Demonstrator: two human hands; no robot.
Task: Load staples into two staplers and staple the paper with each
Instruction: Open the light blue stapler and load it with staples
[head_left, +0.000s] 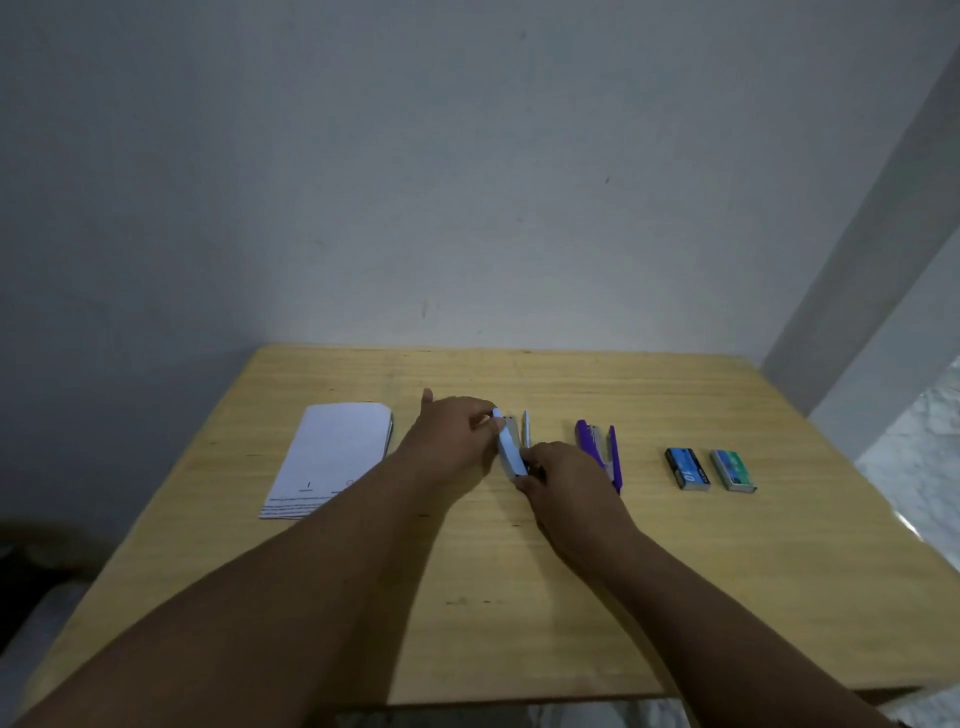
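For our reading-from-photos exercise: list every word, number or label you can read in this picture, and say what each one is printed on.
"10" on the blue staple box, seen turned sideways; the smaller print beside it is too blurred to read.
Green staple box: printing on the lid, too blurred to read.
Paper: lines of print and a lone mark near its near edge, too small to read.
Light blue stapler and purple stapler: no readable text.

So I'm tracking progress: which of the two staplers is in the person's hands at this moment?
The light blue stapler, the one nearer the paper. The left hand and right hand both grip it, while the purple stapler lies untouched toward the staple boxes.
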